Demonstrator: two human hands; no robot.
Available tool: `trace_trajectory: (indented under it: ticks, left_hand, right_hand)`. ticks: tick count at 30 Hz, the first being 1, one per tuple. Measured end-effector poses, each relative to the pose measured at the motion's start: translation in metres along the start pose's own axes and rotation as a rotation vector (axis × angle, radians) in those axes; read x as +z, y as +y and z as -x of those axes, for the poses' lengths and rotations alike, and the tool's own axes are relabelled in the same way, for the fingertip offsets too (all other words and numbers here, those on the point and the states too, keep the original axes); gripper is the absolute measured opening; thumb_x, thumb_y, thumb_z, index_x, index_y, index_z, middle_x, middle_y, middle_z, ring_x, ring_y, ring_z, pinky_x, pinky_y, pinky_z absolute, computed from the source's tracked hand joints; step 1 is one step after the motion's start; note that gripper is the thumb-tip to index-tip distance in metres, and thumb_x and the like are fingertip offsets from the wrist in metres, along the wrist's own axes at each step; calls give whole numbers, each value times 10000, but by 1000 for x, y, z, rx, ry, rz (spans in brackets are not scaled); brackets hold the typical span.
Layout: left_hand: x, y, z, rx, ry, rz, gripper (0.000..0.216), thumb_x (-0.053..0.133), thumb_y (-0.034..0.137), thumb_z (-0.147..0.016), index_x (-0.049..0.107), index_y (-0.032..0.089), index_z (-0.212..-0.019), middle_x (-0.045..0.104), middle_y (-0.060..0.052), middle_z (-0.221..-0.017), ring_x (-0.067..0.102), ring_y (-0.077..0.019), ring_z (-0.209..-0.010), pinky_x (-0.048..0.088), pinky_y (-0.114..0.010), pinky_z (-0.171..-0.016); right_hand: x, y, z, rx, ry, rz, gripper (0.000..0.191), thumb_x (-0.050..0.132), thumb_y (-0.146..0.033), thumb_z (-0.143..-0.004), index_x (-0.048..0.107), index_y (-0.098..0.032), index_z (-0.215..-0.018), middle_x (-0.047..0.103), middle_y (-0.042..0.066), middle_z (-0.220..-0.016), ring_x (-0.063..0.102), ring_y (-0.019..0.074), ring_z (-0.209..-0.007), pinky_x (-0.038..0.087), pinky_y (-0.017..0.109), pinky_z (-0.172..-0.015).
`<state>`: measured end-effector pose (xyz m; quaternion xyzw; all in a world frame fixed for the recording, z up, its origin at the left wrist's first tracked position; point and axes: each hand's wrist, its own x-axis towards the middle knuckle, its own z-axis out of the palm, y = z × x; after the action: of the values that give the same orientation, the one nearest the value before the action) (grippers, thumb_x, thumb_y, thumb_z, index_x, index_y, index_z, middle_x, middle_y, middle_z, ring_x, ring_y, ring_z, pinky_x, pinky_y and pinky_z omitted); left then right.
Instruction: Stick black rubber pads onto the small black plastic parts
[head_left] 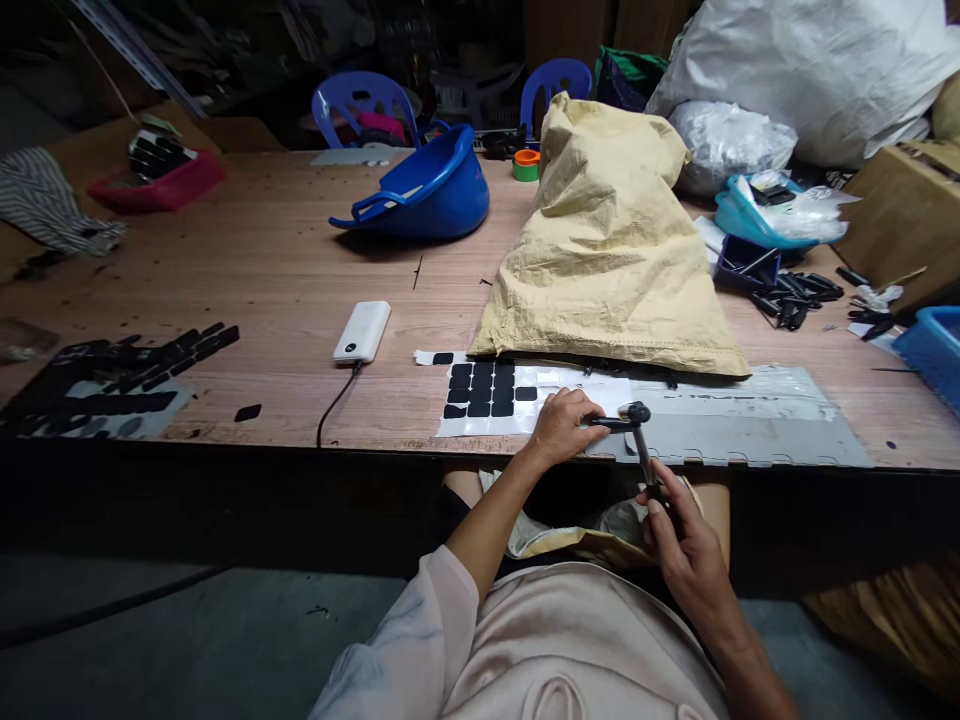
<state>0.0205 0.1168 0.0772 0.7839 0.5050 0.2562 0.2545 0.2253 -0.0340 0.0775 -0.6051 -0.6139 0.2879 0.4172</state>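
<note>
At the table's front edge, my left hand [564, 425] pinches a slim black part [611, 424] that points to the right. My right hand [686, 535] is wrapped around the dark grip of a small hammer [643, 452] with a metal shaft. The hammer's black head is at the far end of the black part; whether they touch I cannot tell. Under and left of my left hand lies a white backing sheet [465, 425] with several rows of black rounded stickers [481, 388]. A grey plate [780, 430] extends along the edge to the right.
A large tan sack [607, 240] stands just behind the sheet. Farther back is a tilted blue basin [442, 195]. A white power bank [362, 332] with a cable lies left. Black strips [120, 403] are at far left, black parts [799, 295] at right.
</note>
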Motion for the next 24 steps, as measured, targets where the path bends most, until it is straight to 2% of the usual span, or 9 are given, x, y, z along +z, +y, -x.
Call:
trace_trajectory:
  ticks: [4, 7, 10, 13, 19, 24]
  left_hand:
    - [-1, -1, -2, -12, -15, -8, 167, 875, 315, -823, 828, 264, -975, 729, -27, -920, 637, -236, -955, 475, -366, -880]
    - [-2, 0, -2, 5, -22, 1, 159, 872, 315, -824, 830, 264, -969, 729, -27, -922, 634, -229, -939, 473, -363, -878]
    - [-2, 0, -1, -5, -11, 9, 128, 852, 297, -841, 831, 264, -963, 733, -26, -928, 632, -221, -929, 472, -360, -876]
    - [-2, 0, -1, -13, -5, 9, 117, 848, 286, -842, 831, 263, -956, 735, -23, -921, 633, -219, -926, 474, -360, -878]
    - [-1, -1, -2, -5, -7, 3, 130, 870, 305, -813, 833, 264, -931, 735, -27, -916, 642, -232, -948, 485, -369, -891]
    - [-3, 1, -1, -15, 11, 12, 114, 863, 280, -809, 829, 264, -917, 733, -24, -891, 643, -229, -932, 491, -369, -887]
  right_hand:
    - [7, -5, 0, -139, -32, 73, 514, 537, -315, -1041, 553, -279, -1554, 727, 96, -1365, 753, 205, -1052, 628, 361, -956]
    - [10, -6, -3, -245, 10, 113, 550, 530, -245, -1042, 505, -293, -1589, 677, 84, -1459, 719, 209, -1204, 604, 361, -1032]
    - [12, -3, -4, -281, -24, 128, 553, 520, -219, -1044, 502, -304, -1590, 697, 66, -1433, 704, 199, -1246, 603, 343, -1034]
    - [11, -1, -5, -235, -60, 110, 525, 525, -252, -1046, 535, -299, -1568, 705, 66, -1423, 705, 208, -1248, 606, 353, -1033]
    - [6, -1, -1, -89, 36, 59, 536, 537, -340, -1032, 542, -287, -1565, 646, 86, -1501, 666, 249, -1306, 569, 444, -1101]
    - [7, 4, 0, -16, -35, 54, 515, 531, -387, -1026, 585, -269, -1524, 652, 90, -1493, 639, 249, -1340, 550, 451, -1117]
